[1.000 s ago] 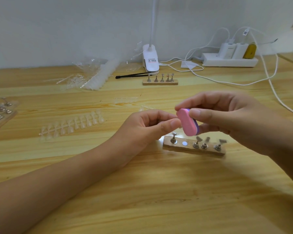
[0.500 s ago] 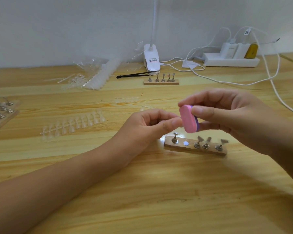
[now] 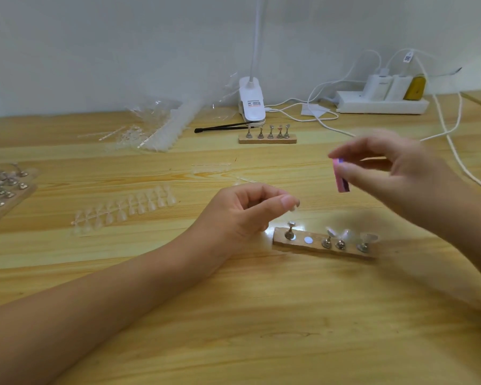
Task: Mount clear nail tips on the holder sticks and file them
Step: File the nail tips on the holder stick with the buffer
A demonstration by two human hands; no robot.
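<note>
Left hand grip pinches what appears to be a nail tip above the wooden base. Right hand grip holds the pink file clear, probably for inspection.

- The person's bare left hand has fingers uncovered to the tips.
- The bare left forearm comes in from 8 o'clock, wearing nothing from the frame edge to the wrist.
- The left thumbnail is short, rounded and pale.
- The bare right hand is blurred, so its nails cannot be made out.
- The bare right forearm comes in from 4 o'clock.
</note>
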